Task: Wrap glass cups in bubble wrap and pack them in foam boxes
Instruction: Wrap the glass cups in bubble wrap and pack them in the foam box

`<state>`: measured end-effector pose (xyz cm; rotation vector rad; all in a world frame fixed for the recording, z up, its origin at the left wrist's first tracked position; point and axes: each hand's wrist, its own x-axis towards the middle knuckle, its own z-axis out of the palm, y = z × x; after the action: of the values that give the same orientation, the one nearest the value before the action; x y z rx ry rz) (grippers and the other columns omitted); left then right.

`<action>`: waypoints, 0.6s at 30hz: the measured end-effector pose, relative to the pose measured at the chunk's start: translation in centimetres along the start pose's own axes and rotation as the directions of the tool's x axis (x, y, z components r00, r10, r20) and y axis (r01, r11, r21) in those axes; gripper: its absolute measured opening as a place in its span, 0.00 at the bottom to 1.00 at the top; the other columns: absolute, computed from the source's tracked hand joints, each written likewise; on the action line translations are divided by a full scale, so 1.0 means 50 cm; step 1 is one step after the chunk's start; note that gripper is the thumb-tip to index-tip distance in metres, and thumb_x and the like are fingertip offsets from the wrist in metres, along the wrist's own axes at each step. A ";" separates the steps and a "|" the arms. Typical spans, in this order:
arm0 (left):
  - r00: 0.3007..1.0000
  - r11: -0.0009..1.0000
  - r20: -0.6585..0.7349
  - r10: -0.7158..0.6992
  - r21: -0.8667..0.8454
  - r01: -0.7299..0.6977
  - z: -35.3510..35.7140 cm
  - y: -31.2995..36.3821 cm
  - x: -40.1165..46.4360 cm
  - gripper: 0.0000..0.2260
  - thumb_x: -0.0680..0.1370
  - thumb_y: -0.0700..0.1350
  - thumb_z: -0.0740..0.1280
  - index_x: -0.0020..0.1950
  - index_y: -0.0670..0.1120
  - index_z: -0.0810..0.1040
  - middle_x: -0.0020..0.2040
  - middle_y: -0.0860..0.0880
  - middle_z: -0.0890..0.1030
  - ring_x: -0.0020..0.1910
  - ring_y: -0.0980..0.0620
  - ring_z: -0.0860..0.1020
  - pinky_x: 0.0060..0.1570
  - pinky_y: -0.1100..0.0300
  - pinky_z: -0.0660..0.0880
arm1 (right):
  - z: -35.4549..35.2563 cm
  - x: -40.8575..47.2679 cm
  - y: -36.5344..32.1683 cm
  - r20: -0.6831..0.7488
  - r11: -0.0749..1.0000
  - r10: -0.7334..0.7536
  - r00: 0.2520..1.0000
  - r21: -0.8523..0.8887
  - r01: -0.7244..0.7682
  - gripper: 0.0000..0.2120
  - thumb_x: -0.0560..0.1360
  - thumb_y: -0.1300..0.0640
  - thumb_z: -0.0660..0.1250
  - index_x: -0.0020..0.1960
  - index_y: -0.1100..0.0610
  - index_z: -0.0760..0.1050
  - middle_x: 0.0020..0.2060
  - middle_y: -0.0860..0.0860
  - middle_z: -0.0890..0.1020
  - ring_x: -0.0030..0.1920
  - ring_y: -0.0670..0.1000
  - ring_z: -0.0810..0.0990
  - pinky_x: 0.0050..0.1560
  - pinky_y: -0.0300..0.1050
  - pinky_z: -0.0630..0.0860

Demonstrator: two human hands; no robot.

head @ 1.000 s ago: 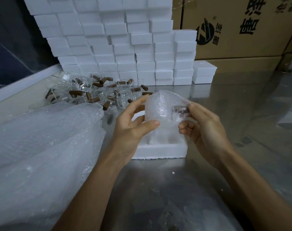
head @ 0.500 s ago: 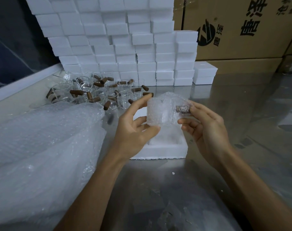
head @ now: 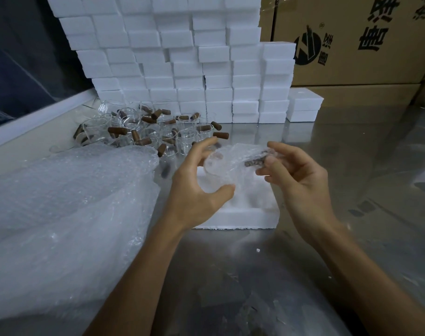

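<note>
A heap of bubble wrap covers the bench at the left, with bare cups behind it, before stacked foam boxes. The left hand cups the wrapped cup, thumb under, fingers arched round its far side. Over the past second the bundle has tipped onto its side and sunk toward the open box, so packing looks imminent. The right hand pinches the wrap over the brown handle.

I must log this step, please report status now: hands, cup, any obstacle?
Both hands, left hand and right hand, grip wrapped cup. Cup above open foam box, not in. Nothing blocks.
</note>
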<state>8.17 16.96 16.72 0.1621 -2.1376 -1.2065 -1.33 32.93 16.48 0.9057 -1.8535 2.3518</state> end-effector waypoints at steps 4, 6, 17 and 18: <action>0.995 0.994 -0.004 -0.105 0.034 0.105 -0.007 -0.004 0.001 0.26 0.62 0.45 0.70 0.60 0.50 0.77 0.52 0.53 0.79 0.53 0.54 0.77 0.53 0.57 0.74 | 0.022 -0.008 0.009 0.071 1.000 -0.001 0.997 -0.002 0.001 0.08 0.78 0.67 0.68 0.55 0.58 0.79 0.39 0.47 0.87 0.42 0.45 0.85 0.49 0.37 0.79; 0.985 0.981 -0.027 -0.173 0.090 0.175 -0.010 -0.007 0.000 0.24 0.60 0.47 0.68 0.57 0.52 0.76 0.51 0.52 0.79 0.52 0.51 0.77 0.56 0.50 0.74 | 0.028 -0.010 0.017 0.115 0.999 0.037 0.993 -0.038 -0.033 0.08 0.77 0.66 0.70 0.53 0.56 0.80 0.40 0.48 0.87 0.43 0.47 0.85 0.52 0.42 0.81; 0.974 0.965 -0.028 -0.226 0.132 0.228 -0.011 -0.017 -0.004 0.23 0.61 0.49 0.69 0.56 0.54 0.76 0.52 0.54 0.79 0.51 0.54 0.77 0.48 0.57 0.75 | 0.031 -0.014 0.038 0.156 0.995 0.070 0.985 -0.075 -0.059 0.08 0.78 0.63 0.70 0.55 0.54 0.79 0.41 0.45 0.87 0.46 0.42 0.84 0.52 0.35 0.77; 0.974 0.967 -0.036 -0.222 0.122 0.225 -0.008 -0.016 -0.005 0.24 0.61 0.48 0.69 0.56 0.54 0.76 0.52 0.55 0.79 0.51 0.55 0.77 0.48 0.62 0.74 | 0.027 -0.011 0.037 0.158 0.995 0.072 0.985 -0.085 -0.059 0.09 0.77 0.63 0.70 0.56 0.55 0.80 0.41 0.45 0.87 0.46 0.42 0.85 0.52 0.35 0.77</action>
<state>8.42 16.32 16.08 0.4811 -2.2217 -1.1880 -0.94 31.36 14.75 1.0707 -2.0507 2.2831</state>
